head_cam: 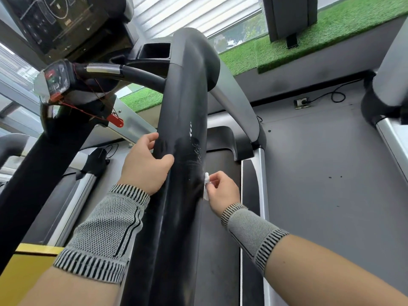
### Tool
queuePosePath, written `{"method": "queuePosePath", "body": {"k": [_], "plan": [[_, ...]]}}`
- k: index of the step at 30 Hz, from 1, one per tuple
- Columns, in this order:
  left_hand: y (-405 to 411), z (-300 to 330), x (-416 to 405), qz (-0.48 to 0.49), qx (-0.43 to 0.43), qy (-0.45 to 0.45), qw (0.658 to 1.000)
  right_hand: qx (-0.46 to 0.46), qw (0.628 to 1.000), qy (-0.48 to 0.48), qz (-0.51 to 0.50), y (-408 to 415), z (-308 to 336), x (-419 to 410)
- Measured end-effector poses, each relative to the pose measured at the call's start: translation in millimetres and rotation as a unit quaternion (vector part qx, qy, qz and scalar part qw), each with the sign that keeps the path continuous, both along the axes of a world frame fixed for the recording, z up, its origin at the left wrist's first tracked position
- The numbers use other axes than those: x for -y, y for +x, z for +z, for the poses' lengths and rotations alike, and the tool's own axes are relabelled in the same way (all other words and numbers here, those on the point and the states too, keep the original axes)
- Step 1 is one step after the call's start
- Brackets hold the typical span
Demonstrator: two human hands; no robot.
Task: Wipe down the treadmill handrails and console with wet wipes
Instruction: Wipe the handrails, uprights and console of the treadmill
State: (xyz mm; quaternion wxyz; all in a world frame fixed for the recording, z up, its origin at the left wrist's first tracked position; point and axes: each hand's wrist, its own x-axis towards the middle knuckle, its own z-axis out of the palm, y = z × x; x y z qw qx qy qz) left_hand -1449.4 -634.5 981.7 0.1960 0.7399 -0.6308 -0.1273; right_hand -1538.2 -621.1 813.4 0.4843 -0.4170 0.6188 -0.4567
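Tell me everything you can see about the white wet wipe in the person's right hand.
The wet wipe is small, white and crumpled into a folded wad, looking like thin soft cloth. Only a narrow strip shows, because the right hand pinches it between thumb and fingertips and covers the rest. It is pressed against the right side of the thick black handrail, just below a patch of whitish streaks. The left hand grips the same handrail on the opposite side and does not touch the wipe.

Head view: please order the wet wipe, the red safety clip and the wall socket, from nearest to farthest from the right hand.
1. wet wipe, pinched in the right hand against the handrail.
2. wall socket, upper right, on the wall.
3. red safety clip, left, beyond the handrail.
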Motion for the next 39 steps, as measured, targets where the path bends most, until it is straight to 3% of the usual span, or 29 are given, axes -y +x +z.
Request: {"method": "queuePosePath", "body": {"k": [4,10,14,15,22,26,29,33,37,39], "plan": [[1,0,0,-0.002,-0.012,-0.005,1.000,-0.009,0.999,0.003,-0.045,-22,1,9],[-1,4,1,-0.002,0.011,0.009,1.000,0.115,0.991,-0.019,-0.062,-40,24,14],[-15,12,-4,-0.046,0.184,-0.073,0.979,0.198,0.978,-0.009,-0.072,-43,34,15],[-22,14,-6,-0.072,0.193,-0.093,0.974,0.227,0.971,-0.006,-0.077,-44,37,16],[-57,1,-6,-0.155,0.131,0.051,0.978,0.413,0.908,-0.025,-0.065,-62,68,11],[-60,3,-3,-0.133,0.073,0.027,0.988,0.468,0.882,-0.051,-0.017,-73,81,5],[-59,7,0,-0.106,-0.019,0.041,0.993,0.454,0.887,-0.074,0.033,-78,84,-2],[-57,14,1,-0.079,-0.060,0.016,0.995,0.391,0.918,-0.065,0.013,-84,86,-6],[-56,30,-1,-0.040,-0.127,-0.010,0.991,0.431,0.901,-0.042,-0.032,-95,91,-7],[-54,36,-2,-0.033,-0.115,-0.019,0.993,0.452,0.890,-0.030,-0.049,-99,95,-8]]}}
